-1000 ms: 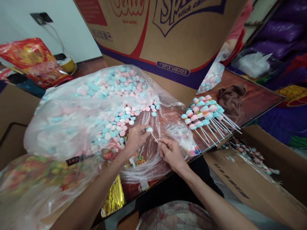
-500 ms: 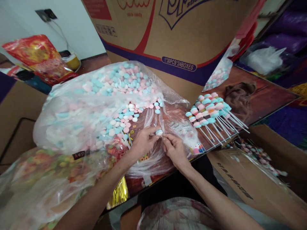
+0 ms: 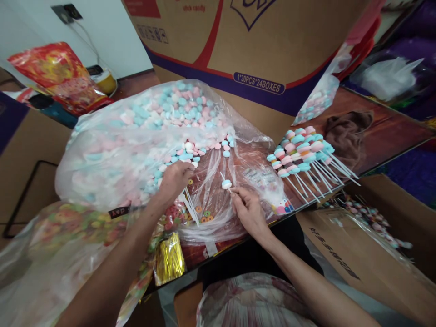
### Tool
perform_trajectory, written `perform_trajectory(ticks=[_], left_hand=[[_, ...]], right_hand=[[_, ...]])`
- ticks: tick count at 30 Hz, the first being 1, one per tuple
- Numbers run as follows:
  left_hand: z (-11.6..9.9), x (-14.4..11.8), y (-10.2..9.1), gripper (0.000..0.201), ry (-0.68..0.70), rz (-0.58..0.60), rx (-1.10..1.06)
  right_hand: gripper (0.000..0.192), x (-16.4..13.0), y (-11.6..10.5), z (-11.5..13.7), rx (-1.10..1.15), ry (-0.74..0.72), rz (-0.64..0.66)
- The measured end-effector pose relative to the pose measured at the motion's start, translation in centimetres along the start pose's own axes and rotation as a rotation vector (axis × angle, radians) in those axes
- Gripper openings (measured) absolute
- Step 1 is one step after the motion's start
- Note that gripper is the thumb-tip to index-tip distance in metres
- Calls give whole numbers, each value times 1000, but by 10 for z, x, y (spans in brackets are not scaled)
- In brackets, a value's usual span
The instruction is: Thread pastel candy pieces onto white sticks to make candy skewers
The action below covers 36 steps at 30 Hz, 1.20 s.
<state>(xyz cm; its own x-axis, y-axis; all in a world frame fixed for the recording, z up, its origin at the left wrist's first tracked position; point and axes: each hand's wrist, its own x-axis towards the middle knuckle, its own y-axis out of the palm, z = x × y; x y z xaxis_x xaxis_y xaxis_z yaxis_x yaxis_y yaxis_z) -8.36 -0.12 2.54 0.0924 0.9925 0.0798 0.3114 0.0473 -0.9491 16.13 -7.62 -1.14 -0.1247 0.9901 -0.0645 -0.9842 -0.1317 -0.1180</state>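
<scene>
My right hand pinches a thin white stick. A blue-and-white marshmallow is threaded on it, with the stick's tip poking out above. My left hand is at the edge of the loose pink, blue and white marshmallows, its fingers drawn together; whatever lies between the fingertips is hidden. These marshmallows spill from a large clear plastic bag. Below my left hand lie several bare white sticks and small coloured candy rings.
Finished-looking marshmallow skewers lie piled at the right, near a brown cloth. A big cardboard box stands behind. Gold twist ties rest at the front edge. An open carton sits lower right; a red candy bag is back left.
My left hand has left the skewer and moved left to the loose marshmallows. My right hand still holds the stick, whose marshmallow now shows fully. The view has shifted slightly.
</scene>
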Motion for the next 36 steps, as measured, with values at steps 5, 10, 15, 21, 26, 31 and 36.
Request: perform_trajectory(ticks=[5, 10, 15, 21, 26, 31, 36], left_hand=[[4, -21, -7, 22, 99, 39, 80], [4, -29, 0, 25, 114, 76, 157], [0, -21, -4, 21, 9, 25, -64], [-25, -21, -5, 35, -267, 108, -890], [-37, -23, 4, 45, -431, 188, -1221], [-37, -24, 8, 41, -391, 167, -1186], [-41, -24, 5, 40, -280, 159, -1102]], right_hand=[[32, -1, 1, 0, 0, 15, 1], [32, -2, 1, 0, 6, 16, 9], [32, -4, 0, 0, 2, -21, 33], [33, -6, 1, 1, 34, -77, 120], [33, -7, 2, 5, 27, -81, 139], [33, -7, 3, 1, 21, -83, 119], [32, -7, 4, -1, 14, -84, 114]])
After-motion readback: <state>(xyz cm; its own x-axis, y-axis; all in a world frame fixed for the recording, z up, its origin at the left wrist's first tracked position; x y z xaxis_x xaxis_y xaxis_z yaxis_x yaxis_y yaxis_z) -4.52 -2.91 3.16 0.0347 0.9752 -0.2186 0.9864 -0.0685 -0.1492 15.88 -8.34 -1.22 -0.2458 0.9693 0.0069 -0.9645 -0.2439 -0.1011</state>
